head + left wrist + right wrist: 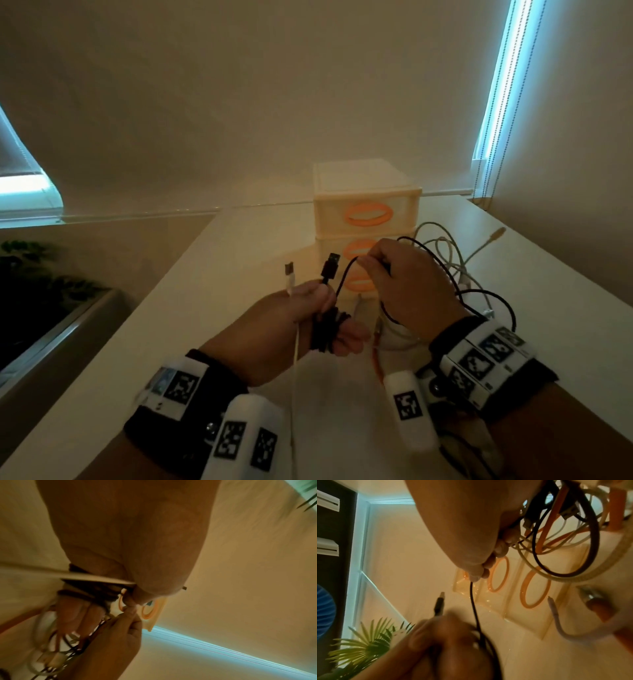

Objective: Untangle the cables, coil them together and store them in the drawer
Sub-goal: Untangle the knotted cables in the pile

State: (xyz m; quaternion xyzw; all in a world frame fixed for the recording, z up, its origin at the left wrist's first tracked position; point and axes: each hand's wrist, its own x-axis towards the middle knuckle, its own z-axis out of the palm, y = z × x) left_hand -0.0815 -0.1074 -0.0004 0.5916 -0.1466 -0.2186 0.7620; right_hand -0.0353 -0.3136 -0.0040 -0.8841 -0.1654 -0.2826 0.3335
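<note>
My left hand [308, 315] grips a black cable [344, 281] wound in several turns round its fingers, with the black USB plug [330, 270] sticking up. It also holds a white cable [297, 342] whose plug [289, 270] points up. My right hand [404, 284] pinches the same black cable a little to the right, in front of the drawer unit [366, 192]. The black strand runs from the right hand's fingers [481, 573] down to my left hand [447, 639]. A tangle of white, black and orange cables [445, 260] lies behind my right hand. The drawers look closed.
The cream drawer unit with orange oval handles [368, 214] stands at the back of the white table [171, 342]. The table edge runs along the left, with a green plant [37, 274] below it. Windows with blinds glow at left and right.
</note>
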